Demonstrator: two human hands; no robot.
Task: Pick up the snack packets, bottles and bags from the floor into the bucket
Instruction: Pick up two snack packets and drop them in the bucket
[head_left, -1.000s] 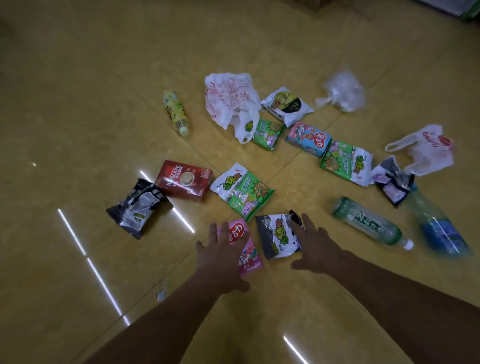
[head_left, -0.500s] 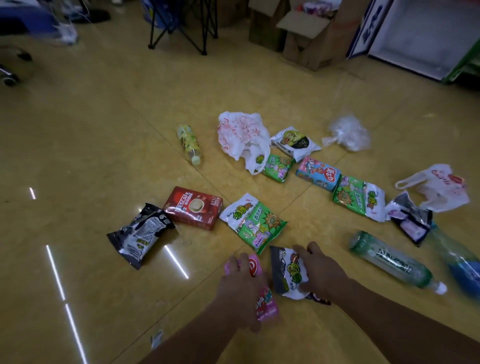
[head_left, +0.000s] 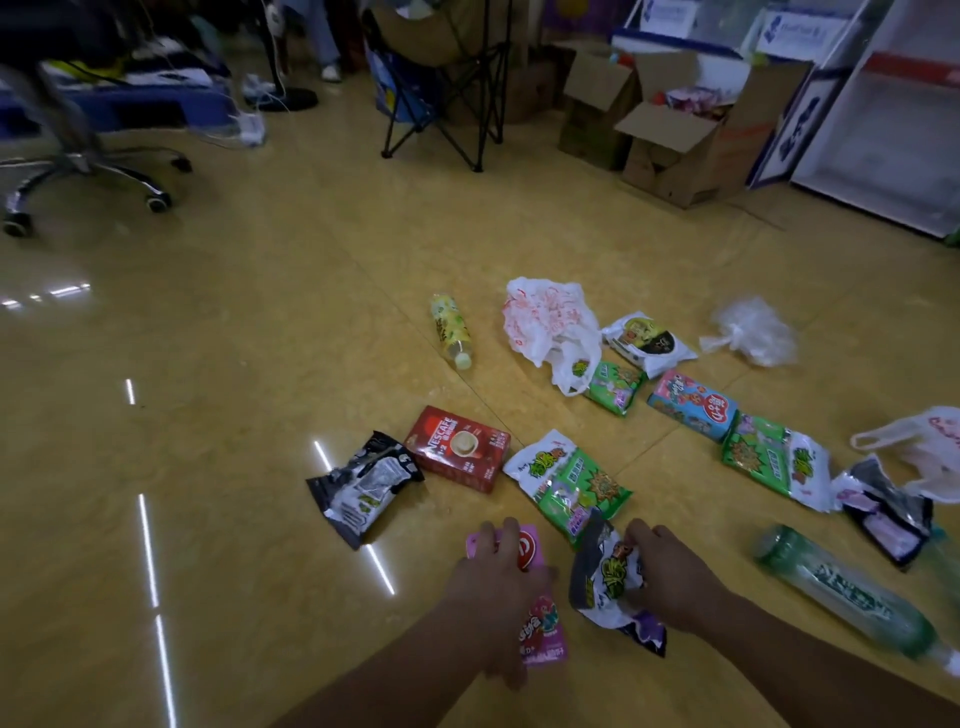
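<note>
Left hand (head_left: 501, 597): palm down on a pink rectangular snack packet (head_left: 540, 631), fingers curled over its upper edge, thumb at its lower edge, closed around it; packet low over the glossy yellow floor (head_left: 260, 364), whether it touches the floor cannot be told.

Right hand (head_left: 670, 577): fingers bent and clamped on a crumpled white-and-black snack packet with green lettering (head_left: 608, 577); its far end tilted upward, its dark purple near end (head_left: 649, 631) hanging toward the floor.

Loose on the floor, beyond the hands:
- black-and-grey foil packet (head_left: 363, 488), to the left; just beside it a red cardboard coffee box (head_left: 457, 449);
- green-and-white snack packet (head_left: 569, 488), just ahead of the right hand, its near corner behind the held packet;
- small yellow-labelled plastic bottle (head_left: 451, 330), lying down, cap toward the camera;
- white plastic bag with red print (head_left: 550, 325), partly over a small green packet (head_left: 615, 387);
- white packet with a dark round picture (head_left: 647, 338); light blue packet (head_left: 693, 402); second green-and-white packet (head_left: 774, 457);
- crumpled clear plastic bag (head_left: 753, 330), farthest right in the back row;
- black-and-pink open wrapper (head_left: 883, 512), and a white carrier bag (head_left: 919, 449) at the right edge;
- green plastic bottle (head_left: 847, 592), lying down, right of the right hand.

Bucket: out of sight.
</note>
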